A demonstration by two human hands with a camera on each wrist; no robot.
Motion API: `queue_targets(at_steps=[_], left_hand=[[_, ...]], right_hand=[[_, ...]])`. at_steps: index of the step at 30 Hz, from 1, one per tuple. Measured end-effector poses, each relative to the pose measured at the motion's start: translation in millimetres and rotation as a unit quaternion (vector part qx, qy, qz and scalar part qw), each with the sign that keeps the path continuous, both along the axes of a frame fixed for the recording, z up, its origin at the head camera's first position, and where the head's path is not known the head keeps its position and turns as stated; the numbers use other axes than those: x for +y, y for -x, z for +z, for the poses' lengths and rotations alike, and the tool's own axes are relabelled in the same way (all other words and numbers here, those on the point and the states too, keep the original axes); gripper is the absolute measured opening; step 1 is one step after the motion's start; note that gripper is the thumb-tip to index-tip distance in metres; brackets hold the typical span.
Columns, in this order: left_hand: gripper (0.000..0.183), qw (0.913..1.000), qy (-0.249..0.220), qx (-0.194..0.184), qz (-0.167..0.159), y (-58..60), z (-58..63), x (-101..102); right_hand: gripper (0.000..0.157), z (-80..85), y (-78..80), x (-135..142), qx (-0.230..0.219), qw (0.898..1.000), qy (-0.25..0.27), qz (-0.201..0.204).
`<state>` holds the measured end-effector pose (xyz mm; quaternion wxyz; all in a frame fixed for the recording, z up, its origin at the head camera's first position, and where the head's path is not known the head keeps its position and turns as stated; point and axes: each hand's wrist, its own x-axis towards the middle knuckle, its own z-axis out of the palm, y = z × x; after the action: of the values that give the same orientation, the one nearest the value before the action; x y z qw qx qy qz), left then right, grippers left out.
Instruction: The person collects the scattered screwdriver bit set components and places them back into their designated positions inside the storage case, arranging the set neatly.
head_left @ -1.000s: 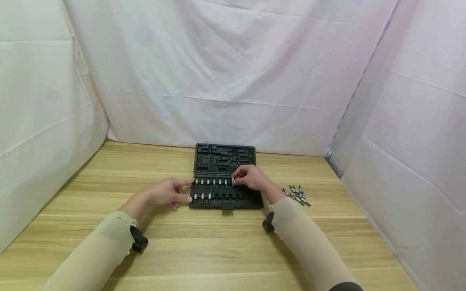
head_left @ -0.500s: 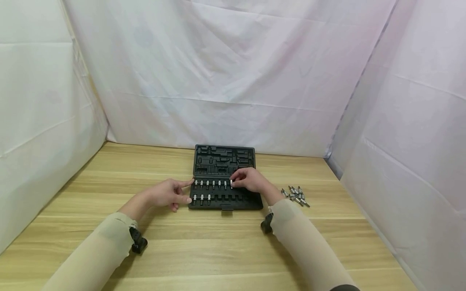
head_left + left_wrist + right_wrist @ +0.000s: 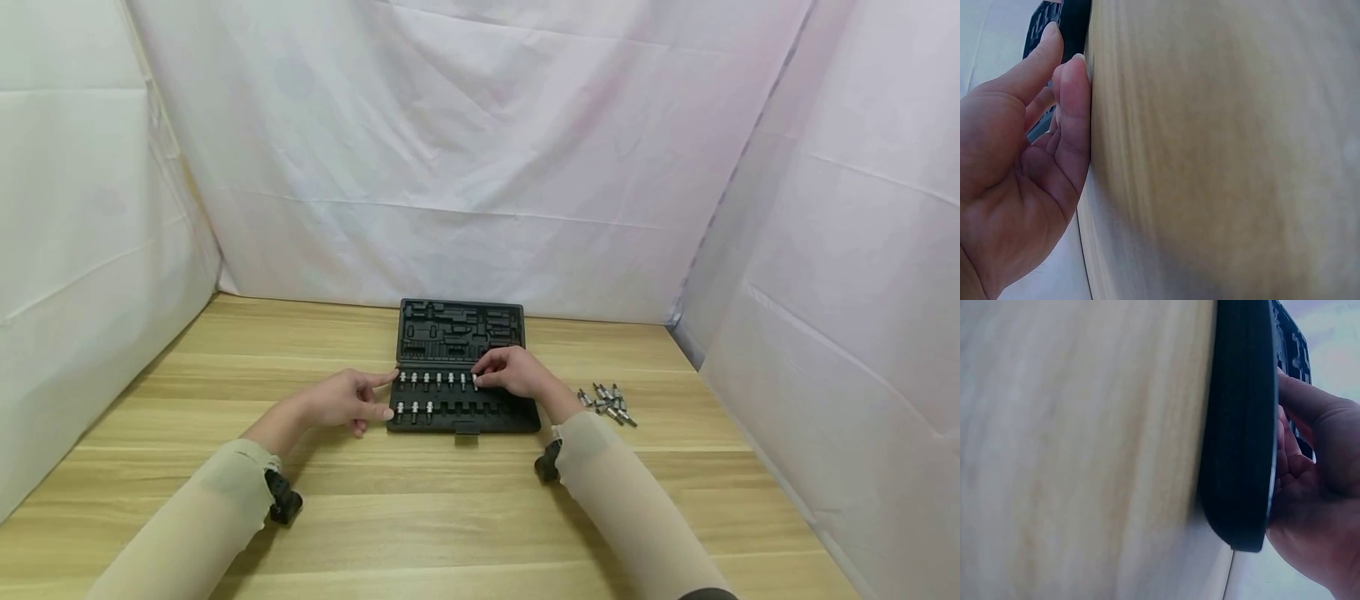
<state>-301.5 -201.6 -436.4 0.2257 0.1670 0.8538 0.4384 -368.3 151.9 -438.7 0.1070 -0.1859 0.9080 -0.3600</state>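
A black socket case (image 3: 498, 425) lies opened flat on the wooden table, its moulded lid (image 3: 459, 321) toward the back. Silver bit sockets (image 3: 426, 379) fill the left part of its upper row, and three more stand at the left of the lower row. Between thumb and fingers my right hand (image 3: 516, 372) pinches another bit socket (image 3: 475, 382), at the right end of that upper row. My left hand (image 3: 343, 402) touches the case's left edge with a straight forefinger and thumb. In the right wrist view the case wall (image 3: 1241, 425) hides the pinched socket.
A small pile of loose bit sockets (image 3: 609, 404) lies on the table (image 3: 420, 517) to the right of the case. Vacant slots (image 3: 472, 409) run along the lower row. White cloth (image 3: 465, 150) hangs behind and at both sides.
My right hand has lowered slightly toward the tray and shifted a little left with the bit socket. My left hand keeps its place at the case edge.
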Motion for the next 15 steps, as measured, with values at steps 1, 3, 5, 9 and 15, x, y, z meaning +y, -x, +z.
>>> queue_targets(at_steps=[1,3,5,9,15], left_hand=[[0.088,1.0,0.0,-0.001,0.001,-0.1,-0.1,0.0],[0.088,1.0,0.001,0.001,-0.002,-0.3,-0.6,0.1],[0.088,1.0,0.001,0.001,-0.001,-0.3,-1.1,0.0],[0.089,1.0,-0.001,0.002,-0.002,0.3,-1.8,-0.6],[0.088,1.0,-0.002,0.004,-0.003,0.8,-1.9,-0.4]], right_hand=[[0.016,0.0,-0.1,0.0,-0.002,1.0,0.003,0.0],[0.014,-0.2,-0.1,0.2,-0.003,1.0,0.009,0.0],[0.013,-1.0,0.2,0.6,-0.004,1.0,0.013,0.0],[0.011,-2.5,0.5,0.8,-0.005,1.0,0.015,-0.006],[0.011,-2.5,-0.5,-0.6,-0.008,1.0,0.02,-0.01]])
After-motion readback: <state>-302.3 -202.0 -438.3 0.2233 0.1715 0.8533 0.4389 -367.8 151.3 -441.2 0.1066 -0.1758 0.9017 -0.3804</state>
